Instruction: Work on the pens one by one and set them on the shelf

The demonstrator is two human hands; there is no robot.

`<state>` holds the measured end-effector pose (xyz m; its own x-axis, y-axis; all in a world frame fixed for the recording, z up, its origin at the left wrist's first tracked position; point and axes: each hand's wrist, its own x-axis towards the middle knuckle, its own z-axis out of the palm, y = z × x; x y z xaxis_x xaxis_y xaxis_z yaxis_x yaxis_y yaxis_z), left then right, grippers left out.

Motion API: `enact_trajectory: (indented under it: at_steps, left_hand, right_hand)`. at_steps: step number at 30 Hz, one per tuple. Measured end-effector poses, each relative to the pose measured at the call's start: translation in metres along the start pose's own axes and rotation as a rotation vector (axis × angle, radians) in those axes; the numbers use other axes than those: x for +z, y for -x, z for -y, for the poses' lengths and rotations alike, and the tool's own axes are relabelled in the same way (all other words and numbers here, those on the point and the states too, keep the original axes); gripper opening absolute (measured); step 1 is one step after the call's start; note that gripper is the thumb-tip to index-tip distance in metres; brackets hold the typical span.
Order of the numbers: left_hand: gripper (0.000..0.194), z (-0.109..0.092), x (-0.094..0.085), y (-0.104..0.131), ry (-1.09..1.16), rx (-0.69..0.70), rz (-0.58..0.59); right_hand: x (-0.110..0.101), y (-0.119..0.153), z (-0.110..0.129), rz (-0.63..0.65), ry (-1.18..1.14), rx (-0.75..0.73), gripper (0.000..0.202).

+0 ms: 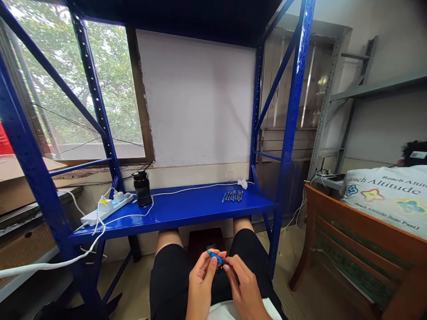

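Note:
Above my lap I hold a short blue pen (216,256) with a teal end pointing up and left. My left hand (203,272) pinches its blue body between thumb and fingers. My right hand (243,281) closes its thumb and fingertips at the pen's lower right end, where a dark part shows between the hands. Small dark pieces lie just below the fingers, too small to make out. On the blue shelf (187,210) ahead, several slim pens (232,196) lie side by side in a row near the right end.
A black bottle (142,189) stands left on the shelf, beside a white power strip (108,209) with plugs and cables. A white cable runs along the back to a crumpled white piece (243,183). At right is a wooden chair (353,220) by a printed white bag (387,195).

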<state>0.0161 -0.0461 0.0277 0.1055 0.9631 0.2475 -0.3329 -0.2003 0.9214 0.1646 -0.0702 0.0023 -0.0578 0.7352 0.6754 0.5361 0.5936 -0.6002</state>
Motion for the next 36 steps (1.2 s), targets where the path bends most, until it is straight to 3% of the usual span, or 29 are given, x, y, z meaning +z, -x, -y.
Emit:
enact_trajectory:
  at_steps: [7, 13, 17, 28, 32, 36]
  left_hand:
    - [0.042, -0.0013, 0.0010, 0.0004, 0.005, -0.013, 0.016]
    - [0.043, 0.0026, -0.0026, -0.0004, -0.021, -0.009, 0.022]
    - [0.041, 0.0014, -0.0025, -0.0001, -0.029, -0.005, 0.062]
    - [0.040, 0.0020, -0.0025, 0.0019, -0.038, -0.001, 0.097]
    - [0.038, 0.0001, -0.0012, 0.0031, -0.031, 0.000, 0.083]
    - [0.041, -0.0042, 0.0015, 0.0036, -0.023, -0.008, 0.077]
  right_hand:
    - [0.0018, 0.0008, 0.0003, -0.016, 0.011, 0.035, 0.016]
    - [0.0011, -0.0012, 0.0029, 0.009, 0.027, -0.018, 0.030]
    - [0.0016, 0.0014, 0.0018, 0.007, -0.027, 0.065, 0.017]
    - [-0.0003, -0.0014, 0.0067, 0.029, -0.085, 0.069, 0.032]
    - [-0.0003, -0.0020, 0.0072, 0.010, -0.124, 0.102, 0.025]
    - [0.0006, -0.0015, 0.0064, 0.000, -0.096, 0.073, 0.039]
